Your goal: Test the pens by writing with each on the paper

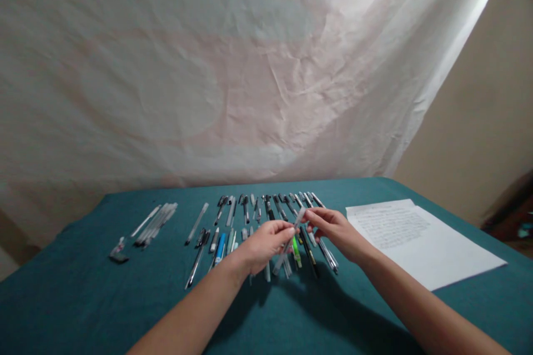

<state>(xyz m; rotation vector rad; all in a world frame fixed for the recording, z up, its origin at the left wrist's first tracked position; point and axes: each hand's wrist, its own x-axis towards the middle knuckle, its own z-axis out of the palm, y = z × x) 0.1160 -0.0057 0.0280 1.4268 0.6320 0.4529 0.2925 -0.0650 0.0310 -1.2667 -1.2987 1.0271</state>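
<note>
Above the middle of the table, my left hand [268,244] pinches the barrel of a clear, whitish pen [280,262]. The pen is tilted, its upper end up and to the right. My right hand [328,228] has thumb and fingertips closed on that upper end, where a frosted cap-like part shows. Beneath and around both hands lie rows of pens; a bright green pen [296,252] shows between the hands, and a blue marker [220,248] lies left of my left hand. My hands hide some of the pens.
Written paper sheets [453,244] lie on the right of the green cloth [145,310]. On the left are a bundle of clear pens [157,226], a small dark-and-clear item [119,252] and a lone pen [196,224]. Pale sheeting [208,77] hangs behind.
</note>
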